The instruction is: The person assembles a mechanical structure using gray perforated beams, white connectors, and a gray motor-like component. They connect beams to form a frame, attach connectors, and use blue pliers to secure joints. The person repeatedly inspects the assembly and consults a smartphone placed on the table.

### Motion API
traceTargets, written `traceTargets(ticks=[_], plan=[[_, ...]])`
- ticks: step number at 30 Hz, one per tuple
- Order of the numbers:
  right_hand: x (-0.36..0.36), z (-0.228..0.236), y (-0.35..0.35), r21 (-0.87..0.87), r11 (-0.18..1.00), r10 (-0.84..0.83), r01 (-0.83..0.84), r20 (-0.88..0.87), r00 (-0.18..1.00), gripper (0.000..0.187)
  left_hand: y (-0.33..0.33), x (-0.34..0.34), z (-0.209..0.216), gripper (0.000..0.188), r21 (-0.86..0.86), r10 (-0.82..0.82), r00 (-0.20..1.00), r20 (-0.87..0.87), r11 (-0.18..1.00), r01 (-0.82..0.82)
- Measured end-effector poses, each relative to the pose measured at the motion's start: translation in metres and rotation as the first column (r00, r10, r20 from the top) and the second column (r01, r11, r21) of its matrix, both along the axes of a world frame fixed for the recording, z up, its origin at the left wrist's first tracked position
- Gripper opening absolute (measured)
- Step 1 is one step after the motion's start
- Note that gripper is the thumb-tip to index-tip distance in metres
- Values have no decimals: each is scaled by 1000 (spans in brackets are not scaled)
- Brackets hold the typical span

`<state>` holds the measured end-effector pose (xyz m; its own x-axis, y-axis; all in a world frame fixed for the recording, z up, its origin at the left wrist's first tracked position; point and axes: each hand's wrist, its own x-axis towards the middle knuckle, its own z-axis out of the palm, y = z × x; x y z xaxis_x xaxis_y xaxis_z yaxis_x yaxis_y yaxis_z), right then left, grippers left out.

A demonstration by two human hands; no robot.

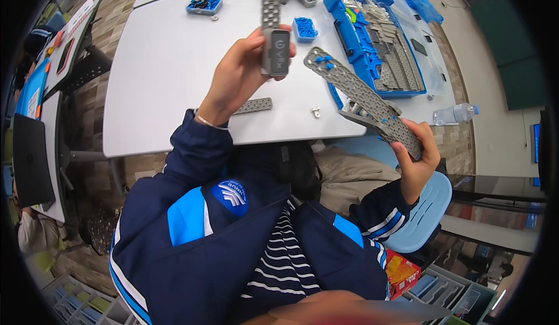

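Observation:
My left hand (233, 77) is closed round a dark grey motor block (279, 51), held up over the table. A perforated grey beam (271, 11) extends from the block's far end; I cannot tell how they join. My right hand (422, 159) grips the near end of a long perforated grey plate (355, 89), tilted with its far end toward the middle. Blue pins stick out near that far end and midway down, and another grey piece (364, 115) sits against its side. On the table below lie a short grey beam (255, 105) and a small white bracket (316, 112).
Blue pins fill one clear box (304, 29); black and blue ones fill another (204, 5). A blue case (372, 86) of grey parts stands at the far right, with a water bottle (456, 114) nearer. A light blue chair (422, 214) is by my right arm.

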<state>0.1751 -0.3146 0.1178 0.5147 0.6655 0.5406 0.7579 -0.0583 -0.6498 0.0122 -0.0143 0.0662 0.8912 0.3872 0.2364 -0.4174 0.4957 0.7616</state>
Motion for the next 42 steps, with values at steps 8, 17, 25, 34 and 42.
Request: traceTargets(ticks=[8, 17, 25, 34, 42], plan=[[-4, -1, -18, 16, 998, -57, 57, 34, 998, 43, -21, 8, 15, 63, 127, -7, 996, -88, 992, 18], [11, 14, -14, -126, 986, 90, -113, -173, 981, 29, -27, 17, 16, 60, 321, 16, 996, -88, 947, 14], [50, 14, 7, -206, 899, 174, -386, -641, 747, 40, -23, 17, 15, 53, 327, -67, 995, -72, 941, 87], [65, 21, 25, -469, 787, 88, -401, -558, 825, 46, -22, 26, 4, 46, 368, 15, 993, -116, 929, 29], [70, 25, 32, -519, 753, 57, -404, -561, 826, 47, -19, 21, 0, 50, 443, 34, 992, -123, 896, 24]])
